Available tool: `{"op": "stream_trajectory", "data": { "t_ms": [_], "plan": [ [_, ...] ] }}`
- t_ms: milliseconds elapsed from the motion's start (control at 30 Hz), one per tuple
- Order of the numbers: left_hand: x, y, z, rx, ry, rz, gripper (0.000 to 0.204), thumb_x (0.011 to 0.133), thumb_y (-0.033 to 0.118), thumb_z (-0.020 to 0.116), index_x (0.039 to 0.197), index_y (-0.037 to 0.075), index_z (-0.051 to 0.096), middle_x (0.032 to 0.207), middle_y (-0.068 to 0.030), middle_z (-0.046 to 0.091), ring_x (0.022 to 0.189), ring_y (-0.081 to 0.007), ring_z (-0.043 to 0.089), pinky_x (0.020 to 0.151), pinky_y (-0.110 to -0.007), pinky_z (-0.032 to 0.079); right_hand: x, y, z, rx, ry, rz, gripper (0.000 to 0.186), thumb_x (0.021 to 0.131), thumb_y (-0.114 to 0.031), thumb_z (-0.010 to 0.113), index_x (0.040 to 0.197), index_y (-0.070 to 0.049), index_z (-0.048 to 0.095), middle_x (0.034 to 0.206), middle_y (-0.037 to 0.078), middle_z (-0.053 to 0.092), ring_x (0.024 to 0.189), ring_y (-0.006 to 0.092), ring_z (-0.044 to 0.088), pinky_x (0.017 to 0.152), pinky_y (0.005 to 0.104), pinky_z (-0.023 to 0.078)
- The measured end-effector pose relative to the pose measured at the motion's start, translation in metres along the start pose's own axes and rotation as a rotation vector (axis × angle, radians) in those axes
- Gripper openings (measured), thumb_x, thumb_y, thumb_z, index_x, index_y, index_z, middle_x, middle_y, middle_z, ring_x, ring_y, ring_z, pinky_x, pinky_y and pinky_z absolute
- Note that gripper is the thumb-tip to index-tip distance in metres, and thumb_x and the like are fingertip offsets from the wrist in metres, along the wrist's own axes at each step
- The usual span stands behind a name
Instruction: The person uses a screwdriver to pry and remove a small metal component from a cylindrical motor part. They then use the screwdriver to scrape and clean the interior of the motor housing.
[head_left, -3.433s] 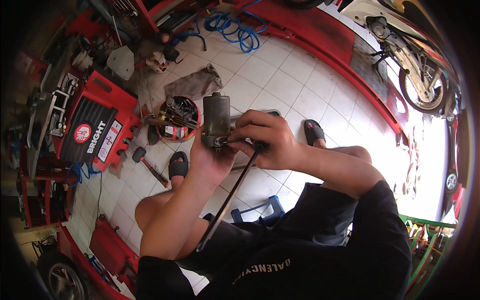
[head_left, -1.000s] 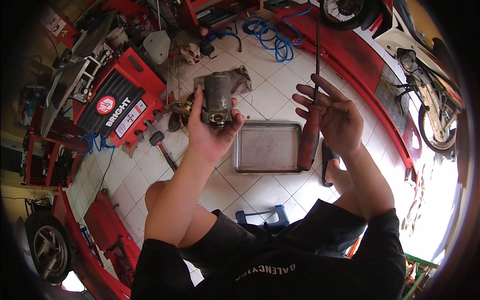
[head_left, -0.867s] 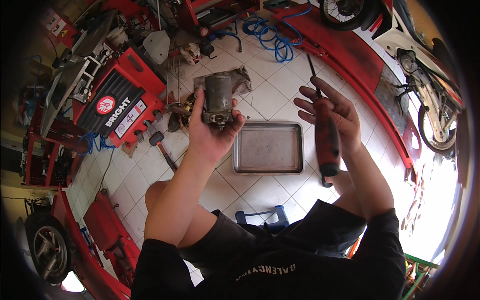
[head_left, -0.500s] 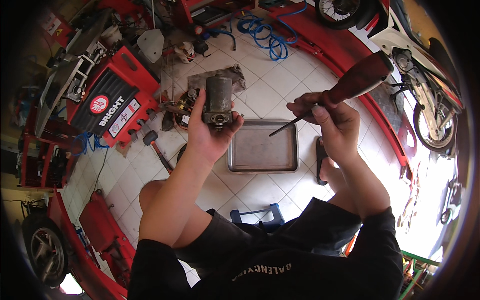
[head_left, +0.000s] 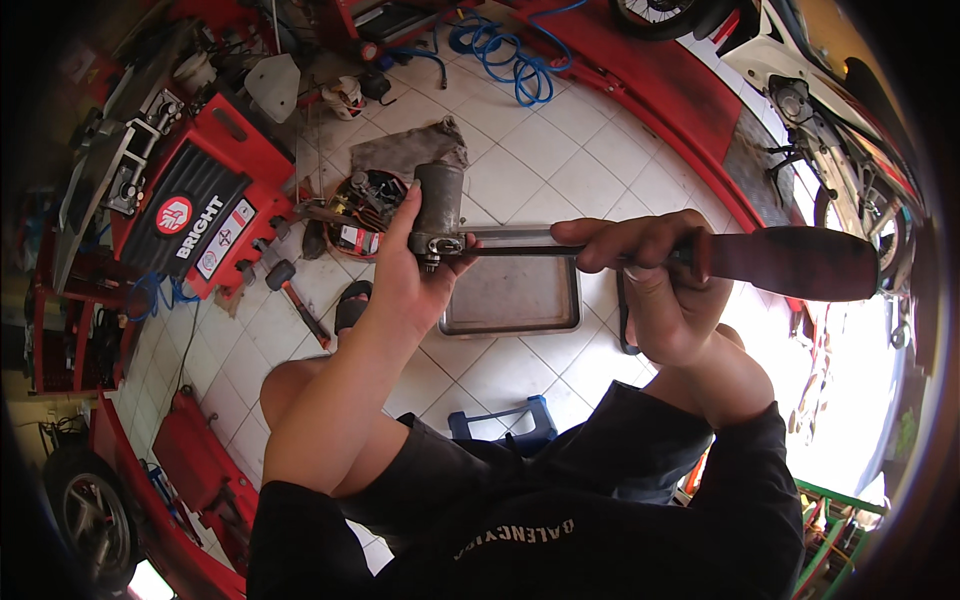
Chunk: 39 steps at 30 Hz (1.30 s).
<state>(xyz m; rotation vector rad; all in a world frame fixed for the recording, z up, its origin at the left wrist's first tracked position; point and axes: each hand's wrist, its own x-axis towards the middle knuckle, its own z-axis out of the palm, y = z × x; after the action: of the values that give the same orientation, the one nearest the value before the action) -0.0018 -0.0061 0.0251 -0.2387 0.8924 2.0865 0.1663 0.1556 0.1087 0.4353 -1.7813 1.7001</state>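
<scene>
Gripping the starter motor [head_left: 437,210] mid-air, the left hand [head_left: 405,280] is exposed if the screwdriver [head_left: 700,258], clenched in the right hand [head_left: 650,290], slips.

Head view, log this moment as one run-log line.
left hand: holds grey cylindrical motor upright | right hand: holds red-handled screwdriver, tip at motor's lower end | below: metal tray on tiled floor
</scene>
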Motion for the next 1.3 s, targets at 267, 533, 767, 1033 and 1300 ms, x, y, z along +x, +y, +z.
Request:
{"op": "stream_trajectory", "data": {
  "t_ms": [267, 533, 767, 1033, 1300],
  "plan": [
    [-0.005, -0.003, 0.010, 0.016, 0.032, 0.011, 0.042, 0.092, 0.042, 0.072, 0.116, 0.009, 0.058, 0.100, -0.0085, 0.058, 0.086, -0.0268, 0.060, 0.083, -0.045, 0.056, -0.006, 0.005, -0.008, -0.015, -0.099, 0.006, 0.008, 0.104, -0.001, 0.044, 0.111, -0.002, 0.043, 0.103, 0.025, 0.067, 0.117, 0.0438, 0.063, 0.102, 0.0576, 0.048],
    [-0.002, -0.008, 0.002, 0.042, 0.042, -0.002, 0.047, 0.092, 0.043, 0.071, 0.121, 0.009, 0.055, 0.103, -0.0089, 0.057, 0.087, -0.0270, 0.061, 0.082, -0.043, 0.056, -0.009, 0.004, -0.005, -0.307, -0.168, 0.022, 0.017, 0.098, 0.003, 0.054, 0.112, 0.000, 0.045, 0.098, 0.024, 0.067, 0.106, 0.0392, 0.069, 0.095, 0.0507, 0.055],
    [-0.001, -0.021, -0.003, 0.021, 0.041, -0.068, 0.046, 0.094, 0.044, 0.069, 0.121, 0.010, 0.055, 0.102, -0.0095, 0.060, 0.087, -0.0256, 0.062, 0.079, -0.043, 0.057, -0.005, 0.012, 0.009, -0.416, -0.060, 0.086, 0.051, 0.096, 0.006, 0.053, 0.141, 0.010, 0.029, 0.125, 0.027, 0.059, 0.116, 0.0353, 0.065, 0.101, 0.0436, 0.051],
    [-0.003, -0.026, -0.002, 0.025, 0.071, -0.119, 0.044, 0.096, 0.044, 0.066, 0.121, 0.010, 0.053, 0.104, -0.0102, 0.059, 0.088, -0.0258, 0.062, 0.077, -0.044, 0.060, -0.007, 0.020, -0.004, -0.484, -0.093, 0.185, 0.039, 0.088, 0.008, 0.069, 0.123, 0.008, 0.053, 0.100, 0.018, 0.071, 0.097, 0.0254, 0.072, 0.089, 0.0329, 0.057],
    [-0.005, -0.031, -0.005, 0.009, 0.049, -0.134, 0.044, 0.097, 0.044, 0.064, 0.122, 0.008, 0.053, 0.108, -0.0115, 0.058, 0.090, -0.0269, 0.062, 0.078, -0.044, 0.060, -0.001, 0.019, 0.004, -0.414, -0.110, 0.166, 0.038, 0.091, 0.003, 0.066, 0.125, 0.009, 0.052, 0.113, 0.019, 0.069, 0.103, 0.0273, 0.069, 0.091, 0.0386, 0.056]
  ]
}}
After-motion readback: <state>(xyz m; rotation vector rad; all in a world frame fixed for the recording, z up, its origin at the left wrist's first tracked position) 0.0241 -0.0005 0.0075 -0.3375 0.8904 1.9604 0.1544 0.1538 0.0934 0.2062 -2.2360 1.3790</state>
